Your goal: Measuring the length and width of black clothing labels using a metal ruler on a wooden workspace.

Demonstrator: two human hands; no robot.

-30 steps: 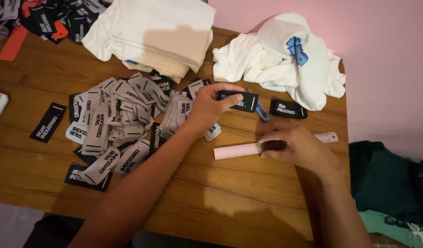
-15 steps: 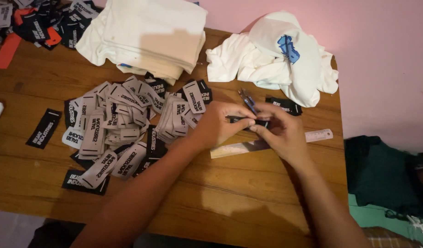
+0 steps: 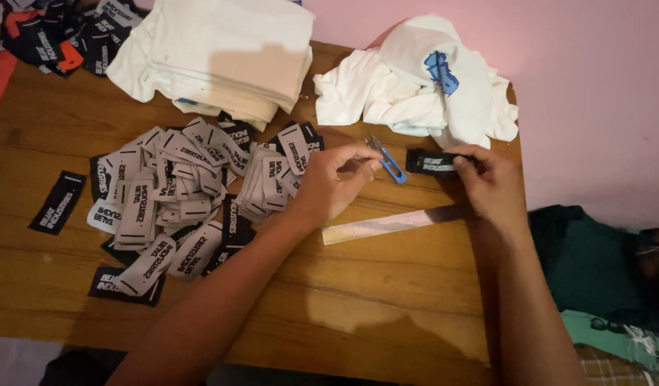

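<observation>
Your left hand (image 3: 337, 187) pinches small blue-handled snips (image 3: 385, 159), fingers closed on the handle, blades pointing away from you. Your right hand (image 3: 490, 180) grips one end of a black tag (image 3: 431, 163) between thumb and fingers, just right of the snips, over the far edge of the wooden counter (image 3: 387, 307). A pale ruler (image 3: 387, 224) lies flat under both wrists. To your left, a loose heap of grey and black tags (image 3: 186, 189) crowds the counter. Beyond it sits a folded stack of cream shirts (image 3: 226, 53); a crumpled white shirt (image 3: 415, 86) lies directly behind the snips. Dark green cloth (image 3: 587, 264) hangs off the right side.
</observation>
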